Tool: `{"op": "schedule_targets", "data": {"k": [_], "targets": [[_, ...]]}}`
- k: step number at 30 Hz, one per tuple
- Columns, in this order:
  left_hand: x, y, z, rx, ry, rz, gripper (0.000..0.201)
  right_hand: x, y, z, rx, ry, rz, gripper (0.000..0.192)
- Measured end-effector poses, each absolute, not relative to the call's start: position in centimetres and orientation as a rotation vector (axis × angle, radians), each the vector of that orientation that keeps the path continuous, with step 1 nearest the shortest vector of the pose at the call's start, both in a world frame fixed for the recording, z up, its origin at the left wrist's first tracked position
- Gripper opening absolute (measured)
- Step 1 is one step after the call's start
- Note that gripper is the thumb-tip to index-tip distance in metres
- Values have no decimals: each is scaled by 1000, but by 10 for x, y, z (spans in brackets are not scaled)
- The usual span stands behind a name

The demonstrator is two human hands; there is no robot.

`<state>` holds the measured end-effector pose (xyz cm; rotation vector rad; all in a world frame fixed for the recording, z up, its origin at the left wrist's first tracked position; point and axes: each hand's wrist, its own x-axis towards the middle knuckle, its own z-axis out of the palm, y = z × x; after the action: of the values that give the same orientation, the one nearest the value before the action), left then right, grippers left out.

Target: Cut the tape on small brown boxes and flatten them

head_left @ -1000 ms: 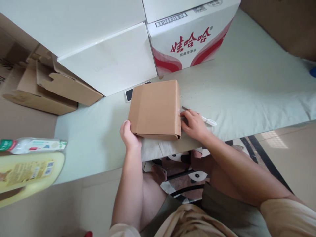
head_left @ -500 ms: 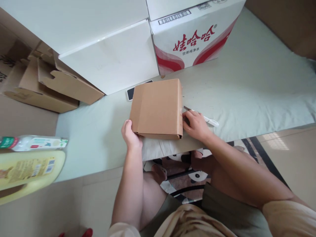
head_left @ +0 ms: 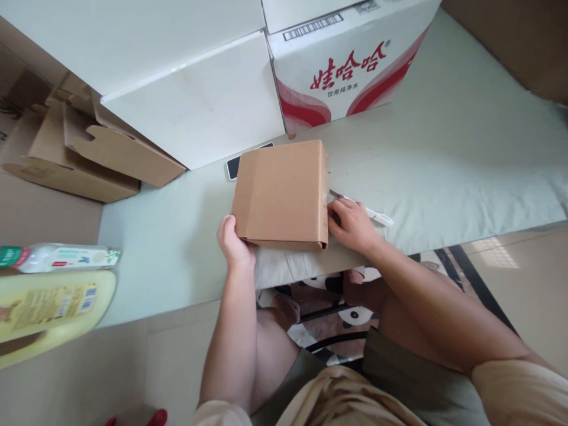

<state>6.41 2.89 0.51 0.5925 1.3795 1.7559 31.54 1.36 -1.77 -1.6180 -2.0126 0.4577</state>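
Small brown corrugated cardboard box [head_left: 280, 194]: closed, flat square top, matte kraft surface, one fold line near its left edge. It lies on the pale green cloth-covered surface [head_left: 444, 165], near the front edge, just ahead of the person's knees.

Left hand [head_left: 234, 242]: curled around the box's near-left corner, thumb up on the left side, gripping it.
Right hand [head_left: 352, 223]: pressed against the box's right side near the front corner, fingers bent at the edge. Can't tell if it pinches a flap or just braces. It lies over a thin white-handled blade tool [head_left: 373, 214] that lies flat on the cloth; tip pokes out just beside the box.

Behind the box, touching or nearly: a dark phone [head_left: 233, 167], mostly hidden. Further back, a big plain white carton [head_left: 195, 106], smooth and slightly glossy, and a white water carton [head_left: 350, 65] with red wave print and a barcode. Left: folded brown cardboard flats [head_left: 89, 160]. Far left edge: a yellow plastic bottle [head_left: 48, 313] and a clear bottle [head_left: 57, 258], both lying down.
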Motion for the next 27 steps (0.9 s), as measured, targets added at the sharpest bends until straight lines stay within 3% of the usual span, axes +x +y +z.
{"op": "schedule_targets", "data": {"k": [27], "targets": [[66, 28, 7, 615, 1376, 1768, 43, 316, 14, -19, -1612, -2059, 425, 15]]}}
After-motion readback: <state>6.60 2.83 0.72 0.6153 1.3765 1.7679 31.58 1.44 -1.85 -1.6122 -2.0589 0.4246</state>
